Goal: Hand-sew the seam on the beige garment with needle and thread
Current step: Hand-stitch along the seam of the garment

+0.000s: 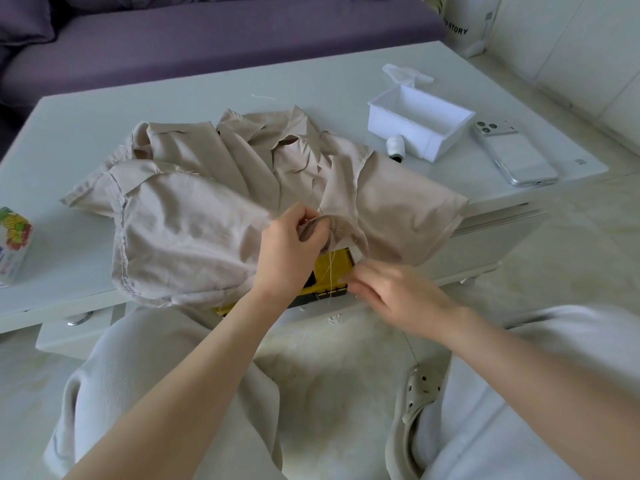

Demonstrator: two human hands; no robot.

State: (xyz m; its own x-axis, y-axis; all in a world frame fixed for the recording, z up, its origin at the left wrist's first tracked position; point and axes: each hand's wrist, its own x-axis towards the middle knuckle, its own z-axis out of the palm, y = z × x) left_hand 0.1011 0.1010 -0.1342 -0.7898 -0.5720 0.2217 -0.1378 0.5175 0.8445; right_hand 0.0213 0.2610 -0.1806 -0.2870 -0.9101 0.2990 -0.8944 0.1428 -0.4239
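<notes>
The beige garment [194, 216] lies crumpled on the white table [69, 133], with part of it hanging over the near edge. My left hand [289, 249] grips a bunched fold of the fabric at the seam near the table's front. A pale thread [330, 271] runs down from that fold toward my right hand [391, 294], which is blurred just below and to the right, fingers curled. I cannot make out the needle.
A yellow and black box [332, 271] sits under the garment at the table edge. A white thread spool [396, 147], a white plastic box [420, 123] and a phone [516, 155] lie at the right. A colourful carton [14, 244] stands at the left edge. A purple sofa [207, 36] is behind.
</notes>
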